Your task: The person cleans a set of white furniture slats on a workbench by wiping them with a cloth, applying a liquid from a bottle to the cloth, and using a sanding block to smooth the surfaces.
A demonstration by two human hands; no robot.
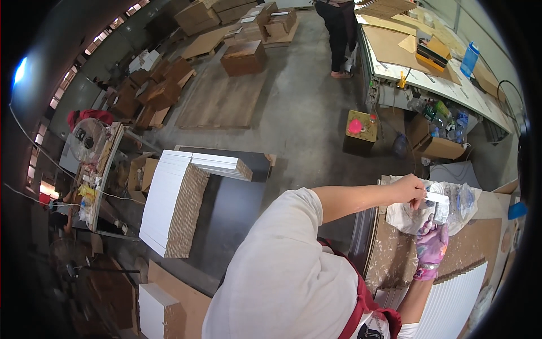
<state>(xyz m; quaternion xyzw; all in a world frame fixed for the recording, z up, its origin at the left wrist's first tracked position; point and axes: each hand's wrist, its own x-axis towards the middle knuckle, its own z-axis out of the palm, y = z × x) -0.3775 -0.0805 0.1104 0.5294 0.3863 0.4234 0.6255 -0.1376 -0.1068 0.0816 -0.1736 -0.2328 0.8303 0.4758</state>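
Note:
At the right, my bare left hand [409, 190] is closed around one end of a short white flat piece [436, 197], perhaps a scraper or brush handle. My right hand [432, 246], in a pink and purple flowered glove, has its fingers closed around a whitish, smeared object [440, 213] just below it. That object's kind is too small to tell. Both hands are close together over a crumpled white cloth [400, 219] on a brown board [390, 248] spotted with white. A row of white panels [460, 296] lies beside my right forearm.
A stack of white boards [164, 198] rests on a dark panel [234, 209] on the floor. A yellowish tin [359, 141] stands near a box of bottles [443, 141]. Beyond is a worktable [389, 63] with a blue bottle [469, 59]; a person [337, 34] stands beside it.

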